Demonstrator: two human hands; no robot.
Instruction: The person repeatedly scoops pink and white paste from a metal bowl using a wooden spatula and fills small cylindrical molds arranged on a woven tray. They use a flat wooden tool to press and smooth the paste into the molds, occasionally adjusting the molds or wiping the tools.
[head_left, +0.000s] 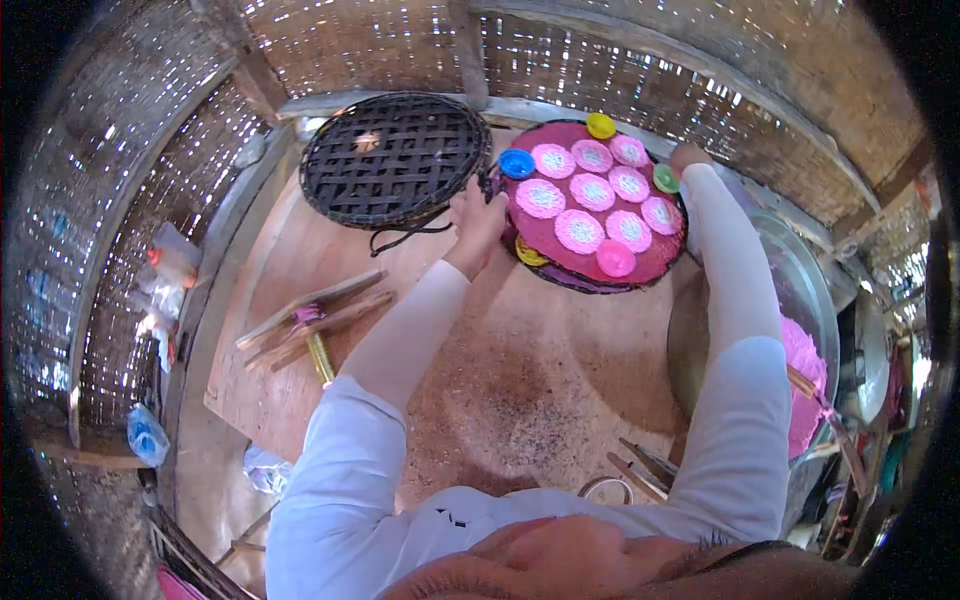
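my two hands are out at arm's length on the round pink-topped tray (540,230), up at the far side of the wooden board (600,370), and it's loaded — nine frilly pink-and-white discs (579,232) packed close together. my left hand (482,225) is at the left rim, fingers curled and seemingly pinching the dark edge just below the blue cup (516,164); my right hand (690,158) sits at the opposite rim by the green cup (666,179), its fingers turned away, so i can't tell how they close. here's the danger: if one side rises ahead of the other, the tilt could send those discs sliding, and the pink cup (615,259) near the close edge looks first to go. the yellow cup (600,126) at the far edge is barely safer. over to my left, the dark lattice-woven tray (395,160) lies right beside my knuckles — a leftward swing could knock it, or catch its black cord (405,236). on my right, the wide metal basin (690,335) sits under my forearm, so a dropped elbow could bump it.
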